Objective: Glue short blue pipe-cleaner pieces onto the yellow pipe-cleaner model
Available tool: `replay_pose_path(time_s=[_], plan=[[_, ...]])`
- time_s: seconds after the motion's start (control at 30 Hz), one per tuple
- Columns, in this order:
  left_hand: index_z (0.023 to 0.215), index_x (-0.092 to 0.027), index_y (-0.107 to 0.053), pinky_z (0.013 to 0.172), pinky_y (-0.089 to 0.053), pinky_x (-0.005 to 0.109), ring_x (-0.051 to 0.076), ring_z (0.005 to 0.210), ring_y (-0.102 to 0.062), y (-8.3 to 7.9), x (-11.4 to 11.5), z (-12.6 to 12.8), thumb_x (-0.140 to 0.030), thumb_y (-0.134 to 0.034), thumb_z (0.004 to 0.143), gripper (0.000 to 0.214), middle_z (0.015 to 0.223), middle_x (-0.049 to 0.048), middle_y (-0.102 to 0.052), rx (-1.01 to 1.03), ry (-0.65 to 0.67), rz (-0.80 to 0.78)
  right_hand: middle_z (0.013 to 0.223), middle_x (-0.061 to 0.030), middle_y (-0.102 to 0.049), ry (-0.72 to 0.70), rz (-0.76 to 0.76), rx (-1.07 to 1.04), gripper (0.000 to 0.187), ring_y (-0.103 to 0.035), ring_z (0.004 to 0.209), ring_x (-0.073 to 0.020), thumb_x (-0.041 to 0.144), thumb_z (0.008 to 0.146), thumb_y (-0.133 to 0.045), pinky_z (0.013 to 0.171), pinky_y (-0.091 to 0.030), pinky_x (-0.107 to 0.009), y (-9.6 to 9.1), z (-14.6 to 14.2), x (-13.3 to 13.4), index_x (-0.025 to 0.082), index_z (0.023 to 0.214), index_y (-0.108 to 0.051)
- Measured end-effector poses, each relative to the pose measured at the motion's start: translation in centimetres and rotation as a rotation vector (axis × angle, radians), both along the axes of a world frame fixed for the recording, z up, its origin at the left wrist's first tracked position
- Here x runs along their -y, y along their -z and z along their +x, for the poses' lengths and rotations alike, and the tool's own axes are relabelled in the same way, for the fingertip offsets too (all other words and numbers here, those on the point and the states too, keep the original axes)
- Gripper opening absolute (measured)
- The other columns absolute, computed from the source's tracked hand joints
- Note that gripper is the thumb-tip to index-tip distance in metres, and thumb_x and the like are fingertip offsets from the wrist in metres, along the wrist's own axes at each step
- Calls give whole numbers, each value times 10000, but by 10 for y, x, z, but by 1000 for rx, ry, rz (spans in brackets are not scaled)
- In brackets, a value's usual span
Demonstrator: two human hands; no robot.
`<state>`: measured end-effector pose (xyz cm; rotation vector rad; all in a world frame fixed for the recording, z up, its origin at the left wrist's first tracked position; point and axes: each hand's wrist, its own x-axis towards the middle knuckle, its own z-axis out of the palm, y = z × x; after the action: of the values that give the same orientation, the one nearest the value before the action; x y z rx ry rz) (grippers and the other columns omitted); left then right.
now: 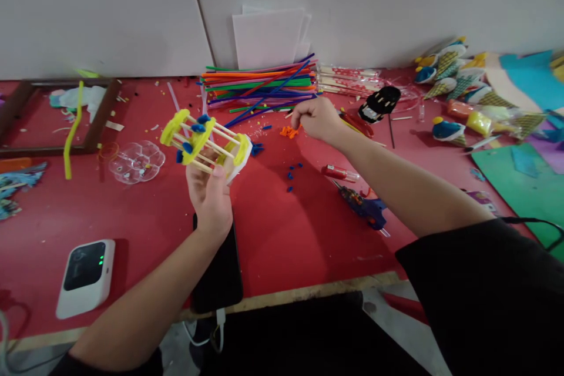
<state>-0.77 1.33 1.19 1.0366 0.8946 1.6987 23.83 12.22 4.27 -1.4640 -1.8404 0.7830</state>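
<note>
Your left hand clamps the stick-and-pipe-cleaner frame, likely steadying it; right of the frame, your right hand bunches fingers at orange clippings, grip unclear

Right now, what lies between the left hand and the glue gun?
In the head view, small blue pieces lie between the left hand and glue gun.

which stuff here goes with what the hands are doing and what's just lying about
Likely in use:
yellow-and-blue model with wooden sticks, in the left hand
small bright-orange pieces, by the right hand
small dark-blue pieces

Apparently just lying about:
brown rectangular frame
white rounded device with green lights
</note>
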Motion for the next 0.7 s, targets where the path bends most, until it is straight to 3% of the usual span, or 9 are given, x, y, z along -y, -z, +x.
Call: replay_pose_path(time_s=[0.07,0.13,0.2,0.3,0.4,0.47,0.53,0.6,0.7], plan=[[1006,-327,-672,1042,-579,447,258,1241,-667,0,0,0,-438,-760,847,213,1232,16,-722,9,-6,-36,547,-16,-501,87,-54,-92,195,-518,558,-195,206,749,-437,708,-530,-393,1,-1,1,261,578,-512],[1032,-326,-670,1064,-563,459,263,1246,-666,2,0,1,-453,-777,830,262,1248,22,-714,-3,-9,-49,489,30,-325,130,-107,-181,216,-356,463,-174,229,791,-372,613,-493,-364,3,-1,2,281,590,-432],[1052,-321,-669,1098,-533,467,259,1239,-669,4,-1,2,-466,-788,820,298,1247,26,-710,-35,-4,-43,483,49,-235,128,-156,-229,267,-278,443,-174,273,852,-316,578,-479,-361,1,0,4,294,596,-389],[1087,-298,-675,1127,-505,428,236,1208,-683,5,-1,4,-446,-826,795,360,1208,30,-719,-96,-8,-13,509,15,-375,75,-244,-303,476,-416,497,-194,464,972,-214,633,-509,-372,-7,2,9,273,651,-508],[1116,-288,-677,1087,-527,372,216,1161,-701,3,-1,6,-435,-868,756,434,1156,26,-734,-148,-34,34,791,-80,-692,-53,-250,-223,715,-645,814,-230,677,1001,-191,820,-524,-375,-22,2,17,188,1039,-711],[1106,-284,-677,1049,-544,354,209,1128,-710,1,-2,7,-435,-876,748,437,1127,24,-741,-169,-39,57,1026,-116,-749,-105,-218,-98,778,-667,997,-232,697,1015,-163,899,-502,-376,-31,3,23,166,1344,-627],[1076,-274,-675,1019,-556,341,199,1096,-717,1,-2,7,-418,-881,748,413,1101,20,-742,-167,-36,67,1166,-142,-736,-126,-218,-21,810,-672,1060,-225,671,1026,-67,913,-499,-372,-38,5,27,169,1505,-486],[1044,-266,-670,996,-561,330,188,1068,-719,1,-2,6,-400,-884,749,388,1075,15,-739,-151,-40,70,1241,-172,-714,-141,-237,12,874,-687,1066,-233,679,1000,24,896,-517,-364,-41,8,29,168,1563,-408],[1057,-264,-648,1012,-548,341,191,1084,-710,4,-2,6,-377,-885,746,406,1089,22,-731,-151,-19,43,1269,-218,-700,-133,-260,-16,1031,-707,1048,-265,760,915,92,851,-550,-364,-39,13,30,138,1552,-428]])
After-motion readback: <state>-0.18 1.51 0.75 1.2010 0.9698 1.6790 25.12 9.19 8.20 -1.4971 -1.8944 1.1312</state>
